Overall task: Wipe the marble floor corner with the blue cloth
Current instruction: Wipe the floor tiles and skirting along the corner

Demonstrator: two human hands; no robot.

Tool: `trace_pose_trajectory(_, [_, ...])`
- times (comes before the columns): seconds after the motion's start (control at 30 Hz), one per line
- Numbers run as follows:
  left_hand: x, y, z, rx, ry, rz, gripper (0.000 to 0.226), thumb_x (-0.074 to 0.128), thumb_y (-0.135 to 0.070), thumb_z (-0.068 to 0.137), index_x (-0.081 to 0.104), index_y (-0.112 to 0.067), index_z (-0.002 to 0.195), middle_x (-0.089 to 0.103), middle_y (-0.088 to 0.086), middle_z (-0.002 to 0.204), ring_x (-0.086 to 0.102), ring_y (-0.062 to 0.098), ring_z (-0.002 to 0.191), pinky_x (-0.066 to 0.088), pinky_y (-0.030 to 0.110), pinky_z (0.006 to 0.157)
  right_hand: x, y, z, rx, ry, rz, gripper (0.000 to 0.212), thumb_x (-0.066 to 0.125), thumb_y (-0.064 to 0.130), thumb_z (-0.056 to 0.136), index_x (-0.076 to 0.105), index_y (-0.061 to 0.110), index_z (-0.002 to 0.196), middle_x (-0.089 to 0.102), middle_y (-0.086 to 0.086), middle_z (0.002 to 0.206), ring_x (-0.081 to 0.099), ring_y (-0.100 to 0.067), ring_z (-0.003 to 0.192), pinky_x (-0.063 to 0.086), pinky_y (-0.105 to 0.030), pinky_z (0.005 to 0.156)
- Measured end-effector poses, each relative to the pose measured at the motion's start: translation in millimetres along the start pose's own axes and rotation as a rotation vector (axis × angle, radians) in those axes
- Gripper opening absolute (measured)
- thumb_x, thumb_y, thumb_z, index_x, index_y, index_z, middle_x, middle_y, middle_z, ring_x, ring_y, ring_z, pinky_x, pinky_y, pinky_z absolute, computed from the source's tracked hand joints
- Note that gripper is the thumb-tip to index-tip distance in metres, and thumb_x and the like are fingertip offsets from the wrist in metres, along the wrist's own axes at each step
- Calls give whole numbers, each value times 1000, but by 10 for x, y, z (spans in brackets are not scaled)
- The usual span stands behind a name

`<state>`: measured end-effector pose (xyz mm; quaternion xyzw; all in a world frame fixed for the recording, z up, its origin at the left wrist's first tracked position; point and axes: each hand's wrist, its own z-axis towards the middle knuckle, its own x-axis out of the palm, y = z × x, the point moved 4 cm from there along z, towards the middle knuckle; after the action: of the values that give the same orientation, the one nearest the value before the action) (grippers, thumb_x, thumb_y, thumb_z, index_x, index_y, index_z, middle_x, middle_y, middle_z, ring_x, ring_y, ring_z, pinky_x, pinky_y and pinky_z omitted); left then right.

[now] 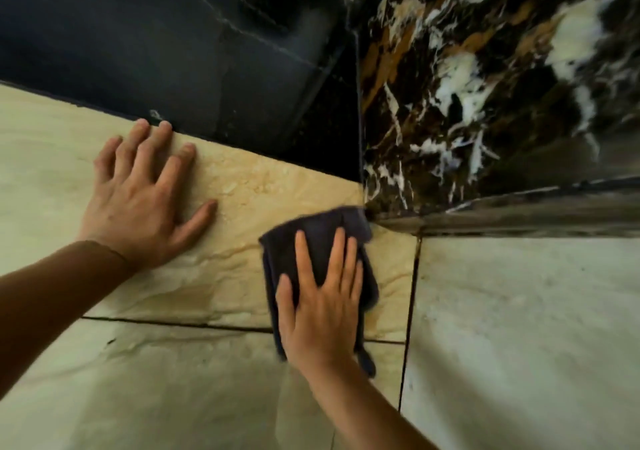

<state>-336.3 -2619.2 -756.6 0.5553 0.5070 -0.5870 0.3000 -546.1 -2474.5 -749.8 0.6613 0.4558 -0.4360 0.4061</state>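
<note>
A dark blue cloth (320, 233) lies folded on the beige marble floor (242, 259), its far tip touching the corner where the floor meets the dark walls. My right hand (318, 304) rests flat on the cloth with fingers spread, pressing it down. My left hand (145, 193) lies flat on the bare floor to the left, fingers apart, fingertips near the foot of the black wall, holding nothing.
A black glossy wall (173, 44) runs along the far left. A brown-and-white veined marble wall (485, 86) with a dark skirting strip (536, 214) bounds the right. Dark grout lines (410, 311) cross the floor tiles.
</note>
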Motion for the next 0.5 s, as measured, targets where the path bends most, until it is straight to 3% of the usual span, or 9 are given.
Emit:
trace_pose_trajectory(0.27, [-44, -82, -32, 3, 41, 55, 87, 22, -71, 88, 23, -14, 153, 12, 22, 165, 6, 42, 153, 8, 57, 121, -69, 54, 220, -2, 60, 54, 63, 27, 56, 100, 3, 43, 157, -10, -16, 168, -12, -37, 154, -5, -53, 123])
trace_pose_trajectory(0.37, [-12, -73, -11, -41, 104, 93, 91, 15, -72, 89, 10, -12, 157, 1, 20, 167, -3, 40, 154, 3, 56, 123, -207, -10, 324, -33, 165, 191, 62, 34, 55, 99, 13, 46, 156, -11, -8, 170, -13, -29, 155, -2, -49, 125])
trace_pose_trajectory(0.5, [30, -464, -206, -191, 204, -98, 88, 25, -69, 92, 6, -14, 158, -7, 18, 168, -11, 42, 153, -3, 59, 122, -84, -313, -371, 17, 181, 132, 67, 32, 55, 100, 2, 41, 158, -18, -8, 169, -17, -29, 155, -1, -50, 124])
